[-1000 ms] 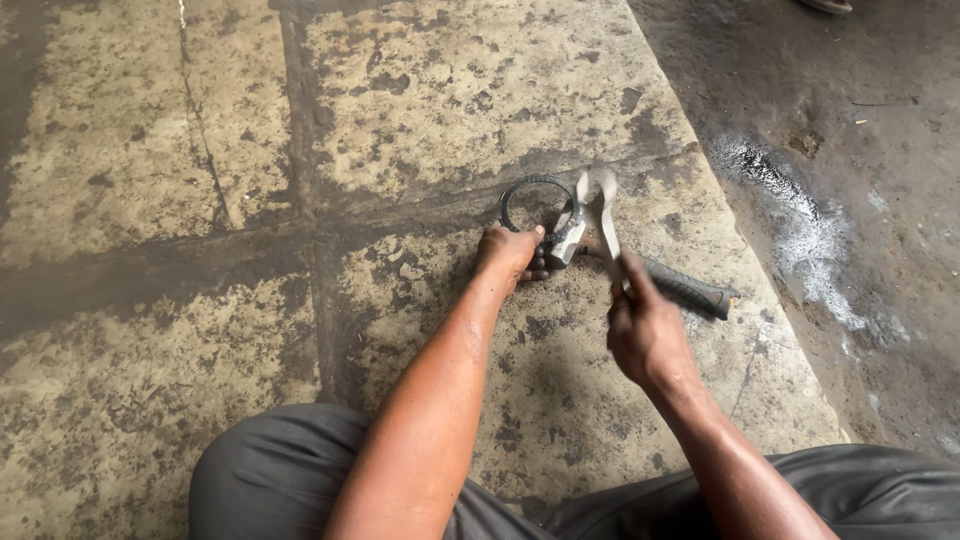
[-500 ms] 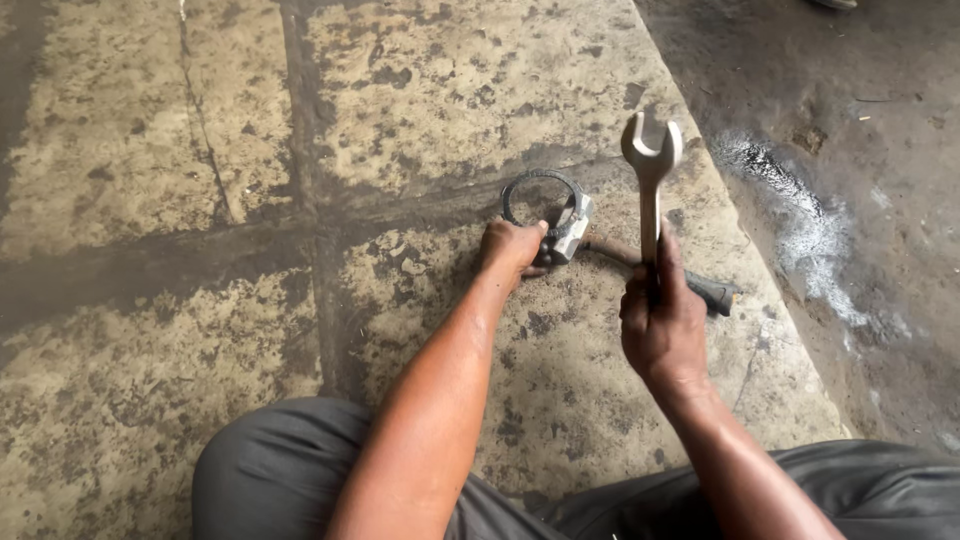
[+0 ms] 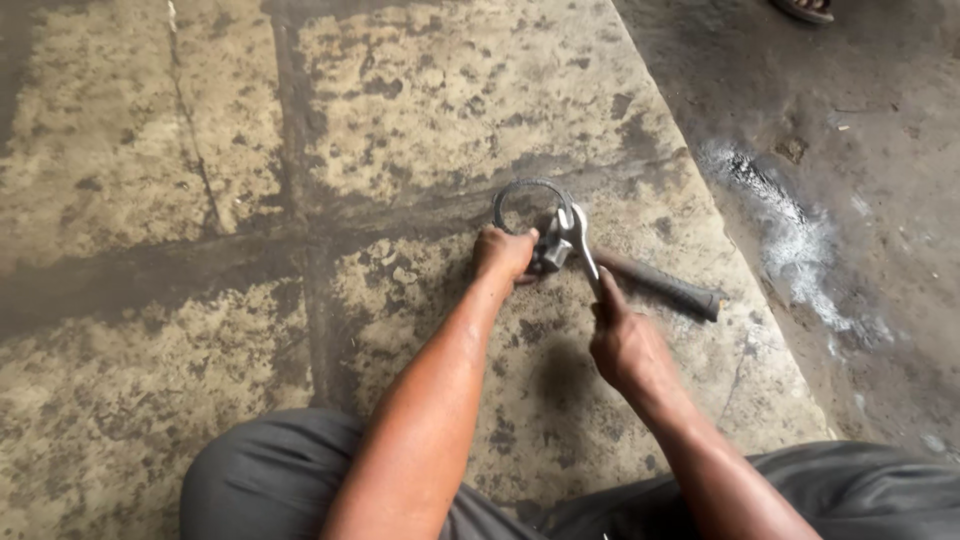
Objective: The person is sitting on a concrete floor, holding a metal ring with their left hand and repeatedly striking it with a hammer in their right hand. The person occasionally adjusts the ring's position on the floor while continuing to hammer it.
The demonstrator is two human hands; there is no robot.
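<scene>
Sitting on a stained concrete floor [image 3: 200, 150], near its dark right edge. Left hand [image 3: 503, 252] pressed down on a small metal part [image 3: 548, 250] joined to a round metal ring [image 3: 530, 200], fingers curled tight to hold it. Right hand [image 3: 622, 345] wrapped shut around the handle of a silver wrench [image 3: 578, 240], its head resting on that same small part, just beside the left fingers [image 3: 520, 265]. Looks like the hitting or loosening step; maybe a bolt there, too small to tell. Next move needs a steady hold and care for the close fingers. Black-handled tool [image 3: 660, 285] lying flat behind the wrench.
</scene>
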